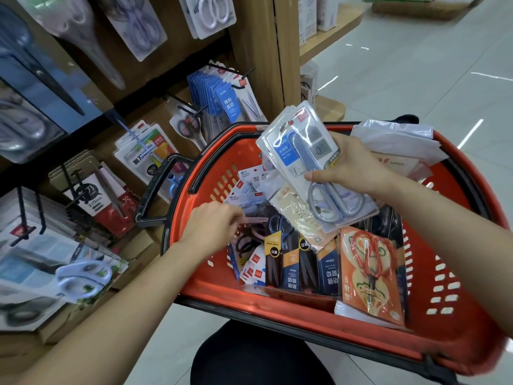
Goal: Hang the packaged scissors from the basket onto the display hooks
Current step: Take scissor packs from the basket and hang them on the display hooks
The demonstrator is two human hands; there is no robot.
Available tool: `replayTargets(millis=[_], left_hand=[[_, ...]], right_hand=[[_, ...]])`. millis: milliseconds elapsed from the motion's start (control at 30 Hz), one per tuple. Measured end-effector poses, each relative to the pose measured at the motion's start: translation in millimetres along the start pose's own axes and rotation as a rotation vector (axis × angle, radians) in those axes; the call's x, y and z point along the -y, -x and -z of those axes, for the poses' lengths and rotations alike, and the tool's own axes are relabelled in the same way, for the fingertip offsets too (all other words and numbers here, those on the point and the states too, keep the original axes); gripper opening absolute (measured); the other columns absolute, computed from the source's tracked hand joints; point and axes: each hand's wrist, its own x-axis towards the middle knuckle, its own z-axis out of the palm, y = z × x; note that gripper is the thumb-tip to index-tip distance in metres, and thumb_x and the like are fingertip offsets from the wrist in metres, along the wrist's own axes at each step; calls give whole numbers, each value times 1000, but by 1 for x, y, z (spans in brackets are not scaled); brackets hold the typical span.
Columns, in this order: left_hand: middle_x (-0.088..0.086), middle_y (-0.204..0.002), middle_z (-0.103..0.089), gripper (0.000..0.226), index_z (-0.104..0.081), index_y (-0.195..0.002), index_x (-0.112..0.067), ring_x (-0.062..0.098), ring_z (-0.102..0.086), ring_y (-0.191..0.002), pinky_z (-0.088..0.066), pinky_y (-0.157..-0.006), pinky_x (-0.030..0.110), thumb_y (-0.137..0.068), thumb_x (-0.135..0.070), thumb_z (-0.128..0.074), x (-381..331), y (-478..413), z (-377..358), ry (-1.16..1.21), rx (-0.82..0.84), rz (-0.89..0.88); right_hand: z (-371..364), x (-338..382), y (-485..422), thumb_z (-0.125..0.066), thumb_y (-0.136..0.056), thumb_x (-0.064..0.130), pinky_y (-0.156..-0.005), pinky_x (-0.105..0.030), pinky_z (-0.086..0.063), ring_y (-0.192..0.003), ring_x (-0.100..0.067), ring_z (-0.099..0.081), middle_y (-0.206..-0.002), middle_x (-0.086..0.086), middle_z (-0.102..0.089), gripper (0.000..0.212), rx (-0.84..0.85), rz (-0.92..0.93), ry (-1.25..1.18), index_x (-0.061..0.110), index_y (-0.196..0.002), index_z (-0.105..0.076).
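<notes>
A red plastic basket (449,295) sits in front of me, filled with several packaged scissors. My right hand (352,168) grips a small stack of clear blister packs of grey-blue scissors (308,162), held tilted above the basket. My left hand (213,226) reaches into the basket's left side and pinches a pack of pink-handled scissors (249,232). Black display hooks (238,77) stick out of the wooden rack at the left, most of them loaded with packs.
An orange pack with red scissors (372,270) and dark blue packs (291,262) stand in the basket's near side. White plastic bags (394,137) lie at its far rim. The basket's black handle (155,190) leans toward the rack. Tiled floor (416,65) stretches to the right.
</notes>
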Motion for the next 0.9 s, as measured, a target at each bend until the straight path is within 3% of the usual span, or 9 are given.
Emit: replayTargets(millis=[100,167,267,333,433,567,633,733,900], left_hand=[[-1,-114,-72,30,-68,-125,-30,28,-67,-110,-56,-83,40,-95,-27,-64,-7,-9,0,36,-45,34],[4,-127,-69,42,-61,-137,-25,32,-66,-114,-56,-85,42,-95,-24,-64,-14,-16,0,74,42,83],[5,-98,-69,13,-69,-99,-20,33,-65,-94,-53,-73,40,-96,-13,-58,-20,-23,-6,83,182,72],[3,-80,-60,18,-62,-78,-16,32,-62,-83,-51,-66,40,-96,-15,-60,-20,-20,-9,15,233,-6],[-3,-95,-71,17,-77,-100,-24,24,-69,-94,-55,-75,35,-96,-38,-67,-15,-9,-2,47,306,-32],[-8,-115,-77,35,-76,-121,-28,14,-70,-109,-55,-100,38,-92,-47,-69,-11,6,5,555,70,90],[-7,-126,-73,58,-66,-137,-25,11,-68,-116,-51,-107,40,-87,-54,-69,-16,16,14,1011,-13,185],[-9,-119,-75,33,-63,-133,-32,11,-72,-109,-57,-97,30,-101,-41,-61,-32,33,31,1523,51,183],[0,-113,-79,23,-67,-125,-17,18,-75,-103,-61,-85,29,-104,-16,-58,-35,56,41,1767,-208,118]], right_hand=[[0,2,2,-92,-75,17,-97,-46,-58,-105,-9,-72,-113,7,-76,54,-5,-15,-36,23,-121,-65],[0,2,3,-91,-75,15,-95,-42,-58,-102,-8,-73,-111,7,-77,52,-10,-27,-62,24,-119,-66],[0,4,5,-89,-77,12,-88,-32,-60,-98,-6,-74,-109,7,-77,50,-9,-62,-114,24,-120,-65],[0,6,7,-87,-79,8,-78,-25,-61,-94,-7,-76,-105,6,-78,46,-1,-96,-191,21,-118,-65],[-6,10,8,-82,-82,0,-74,-24,-62,-96,-16,-77,-105,0,-80,42,16,-143,-357,14,-119,-66],[-20,14,9,-78,-84,5,-93,-47,-60,-113,-30,-72,-122,-10,-75,54,73,-213,-564,11,-134,-60],[-30,18,11,-77,-83,9,-94,-46,-59,-117,-34,-70,-127,-13,-72,57,95,-236,-652,11,-137,-58],[-47,30,13,-75,-87,10,-96,-49,-58,-121,-38,-66,-136,-19,-65,59,197,-255,-792,11,-143,-55],[-74,66,17,-62,-97,8,-104,-52,-53,-124,-38,-63,-144,-22,-59,52,263,-266,-894,8,-148,-50]])
